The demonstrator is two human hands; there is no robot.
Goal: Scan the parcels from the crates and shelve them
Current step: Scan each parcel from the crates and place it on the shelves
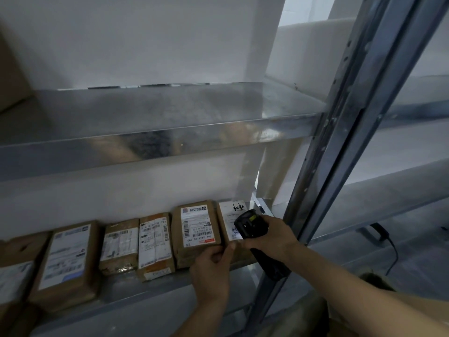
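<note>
Several brown cardboard parcels with white shipping labels lie in a row on the lower metal shelf (145,295). My right hand (269,237) grips a black handheld scanner (251,223), held over the rightmost parcel (229,216) and covering part of its label. My left hand (212,268) rests at the front edge where the rightmost parcel meets the tall labelled parcel (196,229), thumb and fingers pinching there. I cannot tell which of the two it holds. Further left lie a taped parcel (155,244) and a larger parcel (70,259).
The upper metal shelf (170,113) is bare apart from a cardboard box at its far left (9,76). A steel upright (340,132) stands just right of my hands. A black cable (391,246) trails on the floor beyond it.
</note>
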